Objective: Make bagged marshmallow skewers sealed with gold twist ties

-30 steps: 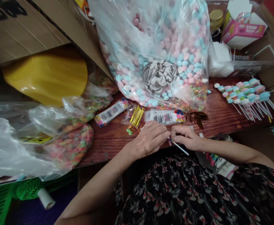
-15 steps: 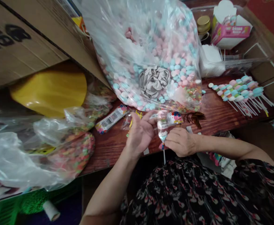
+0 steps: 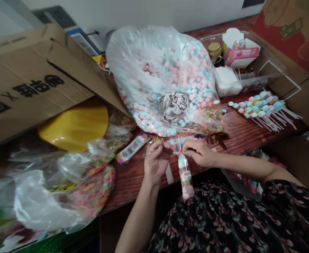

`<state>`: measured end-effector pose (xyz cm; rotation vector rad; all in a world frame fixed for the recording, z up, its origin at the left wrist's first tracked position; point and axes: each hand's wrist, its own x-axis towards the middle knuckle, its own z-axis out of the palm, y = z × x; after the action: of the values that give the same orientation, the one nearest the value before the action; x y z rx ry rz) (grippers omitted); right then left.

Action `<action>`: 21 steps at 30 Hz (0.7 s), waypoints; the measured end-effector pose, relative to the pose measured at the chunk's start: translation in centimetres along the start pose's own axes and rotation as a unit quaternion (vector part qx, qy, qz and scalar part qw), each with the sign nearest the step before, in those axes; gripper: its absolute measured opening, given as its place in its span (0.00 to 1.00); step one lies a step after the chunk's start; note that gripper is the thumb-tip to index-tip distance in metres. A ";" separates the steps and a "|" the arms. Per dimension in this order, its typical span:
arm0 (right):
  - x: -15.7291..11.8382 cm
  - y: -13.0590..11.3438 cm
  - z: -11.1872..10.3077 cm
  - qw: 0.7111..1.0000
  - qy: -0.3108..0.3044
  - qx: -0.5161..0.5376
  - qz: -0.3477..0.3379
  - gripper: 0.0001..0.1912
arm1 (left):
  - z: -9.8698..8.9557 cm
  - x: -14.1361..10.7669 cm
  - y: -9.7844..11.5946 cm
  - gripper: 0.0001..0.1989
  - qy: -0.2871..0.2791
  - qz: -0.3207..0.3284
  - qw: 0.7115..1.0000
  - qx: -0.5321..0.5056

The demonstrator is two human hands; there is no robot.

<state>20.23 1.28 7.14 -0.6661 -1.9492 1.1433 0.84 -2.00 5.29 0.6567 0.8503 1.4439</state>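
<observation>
1. Reddish wooden tabletop (image 3: pixel 133 182) is bearing a large plastic bag of pastel candies (image 3: pixel 165 80).
2. Right hand (image 3: pixel 198 153) is pinching the neck of a bagged candy stick (image 3: pixel 185 177), which is hanging below it.
3. Left hand (image 3: pixel 157 163) is curling closely beside it, its grip unclear.

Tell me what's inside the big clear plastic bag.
The clear plastic bag holds round pink, blue and white sweets; the middle of the pile is hidden by the sweets around it.

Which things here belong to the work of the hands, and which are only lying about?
Belonging to the work: left hand, right hand, bagged candy stick, row of candy sticks.

Lying about: cardboard box, yellow plastic object, pink paper box.
</observation>
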 end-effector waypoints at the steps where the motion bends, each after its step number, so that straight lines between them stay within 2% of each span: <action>1: 0.1 0.2 0.1 0.999 0.003 -0.030 -0.022 0.08 | 0.1 -0.2 0.2 0.14 -0.005 -0.008 1.000 -0.003; 4: 0.2 0.7 0.4 0.989 0.017 -0.114 -0.098 0.05 | 0.8 -1.8 0.2 0.27 -0.055 -0.077 0.994 0.046; 6: 0.3 0.6 0.9 0.989 0.039 -0.103 -0.097 0.05 | 1.3 -3.0 0.0 0.30 -0.077 -0.092 0.988 0.097; 9: 0.3 0.1 2.3 0.997 0.069 0.026 0.014 0.08 | 1.1 -4.1 -0.2 0.25 -0.063 -0.008 0.977 0.204; 11: 0.0 -0.2 3.4 0.979 0.060 0.156 0.114 0.11 | 0.3 -4.4 -0.1 0.18 -0.059 0.084 0.944 0.315; 12: -0.2 -0.3 4.0 0.959 0.050 0.225 0.164 0.12 | -0.1 -4.6 0.1 0.15 -0.064 0.139 0.911 0.382; 13: -0.6 -0.3 4.7 0.931 0.032 0.292 0.216 0.13 | -0.6 -4.9 0.4 0.13 -0.074 0.198 0.868 0.450; 15: -1.4 -0.3 6.2 0.860 -0.017 0.402 0.315 0.15 | -1.6 -5.9 1.0 0.12 -0.102 0.304 0.759 0.567; 17: -2.4 -0.3 8.0 0.795 -0.082 0.463 0.383 0.16 | -2.4 -7.6 1.8 0.12 -0.120 0.362 0.655 0.652; 18: -2.7 -0.4 8.8 0.780 -0.111 0.471 0.397 0.15 | -2.9 -8.9 2.4 0.12 -0.116 0.371 0.614 0.687; 19: -3.1 -0.5 9.6 0.782 -0.135 0.463 0.395 0.14 | -3.5 -10.4 2.9 0.12 -0.105 0.366 0.578 0.722; 20: -3.3 -0.5 10.2 0.800 -0.151 0.443 0.375 0.12 | -4.2 -12.1 3.6 0.11 -0.082 0.353 0.552 0.751; 21: -3.4 -0.6 10.6 0.834 -0.159 0.405 0.339 0.12 | -5.2 -13.9 4.2 0.10 -0.059 0.330 0.535 0.776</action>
<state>13.51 -6.67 3.21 -0.7197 -1.2308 2.4533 -4.94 -16.15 7.27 2.6214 1.8296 0.7829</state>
